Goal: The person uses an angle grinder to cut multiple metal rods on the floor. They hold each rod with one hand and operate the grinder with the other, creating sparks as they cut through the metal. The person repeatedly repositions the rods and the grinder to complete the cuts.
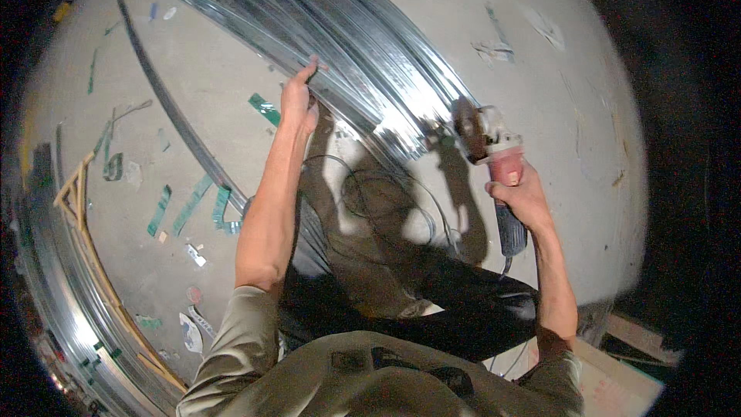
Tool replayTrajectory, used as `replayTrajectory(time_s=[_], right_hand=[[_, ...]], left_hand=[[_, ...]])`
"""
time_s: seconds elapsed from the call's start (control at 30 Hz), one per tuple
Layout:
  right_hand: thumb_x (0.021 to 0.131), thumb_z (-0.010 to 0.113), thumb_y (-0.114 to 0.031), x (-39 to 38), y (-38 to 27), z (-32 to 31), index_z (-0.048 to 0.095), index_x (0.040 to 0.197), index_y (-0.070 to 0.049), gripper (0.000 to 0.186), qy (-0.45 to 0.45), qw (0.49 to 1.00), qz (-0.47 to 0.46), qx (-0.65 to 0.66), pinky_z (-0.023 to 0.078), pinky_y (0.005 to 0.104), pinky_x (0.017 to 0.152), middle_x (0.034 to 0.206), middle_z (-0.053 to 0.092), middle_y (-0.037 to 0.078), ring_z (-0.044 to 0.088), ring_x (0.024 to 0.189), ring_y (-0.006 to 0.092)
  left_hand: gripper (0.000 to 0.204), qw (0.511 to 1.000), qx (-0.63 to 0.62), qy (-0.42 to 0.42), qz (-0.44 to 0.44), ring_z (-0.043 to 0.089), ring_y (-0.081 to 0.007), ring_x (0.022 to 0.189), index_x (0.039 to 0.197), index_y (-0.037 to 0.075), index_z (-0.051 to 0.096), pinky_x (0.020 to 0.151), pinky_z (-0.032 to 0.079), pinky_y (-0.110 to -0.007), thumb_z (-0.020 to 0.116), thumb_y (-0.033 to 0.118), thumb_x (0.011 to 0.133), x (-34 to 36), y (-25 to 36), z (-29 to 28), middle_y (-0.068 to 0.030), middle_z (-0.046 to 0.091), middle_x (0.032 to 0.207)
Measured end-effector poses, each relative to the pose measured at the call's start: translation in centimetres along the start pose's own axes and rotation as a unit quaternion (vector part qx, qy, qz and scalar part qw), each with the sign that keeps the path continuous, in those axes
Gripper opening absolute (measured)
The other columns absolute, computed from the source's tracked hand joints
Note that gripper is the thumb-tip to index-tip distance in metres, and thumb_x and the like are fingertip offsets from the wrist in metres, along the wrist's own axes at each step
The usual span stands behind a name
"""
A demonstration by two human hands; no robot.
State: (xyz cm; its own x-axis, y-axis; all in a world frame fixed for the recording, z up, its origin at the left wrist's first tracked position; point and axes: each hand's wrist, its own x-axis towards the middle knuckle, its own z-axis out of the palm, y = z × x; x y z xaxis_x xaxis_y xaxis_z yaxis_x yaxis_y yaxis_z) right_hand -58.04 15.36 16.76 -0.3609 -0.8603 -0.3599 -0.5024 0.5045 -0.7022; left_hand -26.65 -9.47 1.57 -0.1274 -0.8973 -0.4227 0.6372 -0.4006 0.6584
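- far to the left of the bundle of shiny metal strips, a second stack of metal strips is curving along the edge of the concrete floor, with thin wooden slats lying against it.
- still left of the bundle, green tape scraps and bits of paper are lying scattered on the floor, and a single dark strip is arcing across it, apart from the main pile.
- the left hand is reaching out at the bundle's near-left edge, fingers curled and pressing on the outermost strips, which looks like a way of keeping them from shifting or springing.
- the bundle itself is running diagonally from the top of the view down towards the right, its strips lying packed side by side on the floor.
- just below the bundle, a thin cable is looping loosely over the floor in the person's shadow, seemingly left slack.
- at the bundle's lower right end, the angle grinder is meeting the strips with its disc at their edge.
- the right hand is clamped tight round the grinder's body, arm extended, probably to hold the tool steady and away from the body.
- the two hands are well apart, one at each side of the bundle.
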Motion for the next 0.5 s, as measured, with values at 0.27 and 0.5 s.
replayTrajectory(time_s=[0.27,0.5], right_hand=[[0.067,0.081,-0.02,-1.3,-0.5,1.8,0.058,0.11,0.003,0.054,0.023,0.971,0.01,-0.238,0.055,0.0404,0.08,0.092,0.071,0.02,0.069,0.083,0.0298],[0.065,0.08,-0.023,-1.7,-1.0,2.1,0.055,0.113,0.004,0.06,0.024,0.954,0.007,-0.3,0.055,0.044,0.079,0.092,0.07,0.025,0.07,0.085,0.0397]], left_hand=[[0.029,0.991,0.101,-0.013,-0.086,0.067,-0.0186,0.07,0.105,-0.004,0.068,0.055,0.049,-0.029,0.068,0.022,0.092,0.1,-4.8,2.0,-0.0129,0.072,0.091],[0.035,0.991,0.112,0.044,-0.058,0.069,-0.0168,0.072,0.108,-0.002,0.068,0.057,0.046,-0.031,0.067,0.029,0.095,0.2,-6.1,2.8,-0.0106,0.076,0.09]])
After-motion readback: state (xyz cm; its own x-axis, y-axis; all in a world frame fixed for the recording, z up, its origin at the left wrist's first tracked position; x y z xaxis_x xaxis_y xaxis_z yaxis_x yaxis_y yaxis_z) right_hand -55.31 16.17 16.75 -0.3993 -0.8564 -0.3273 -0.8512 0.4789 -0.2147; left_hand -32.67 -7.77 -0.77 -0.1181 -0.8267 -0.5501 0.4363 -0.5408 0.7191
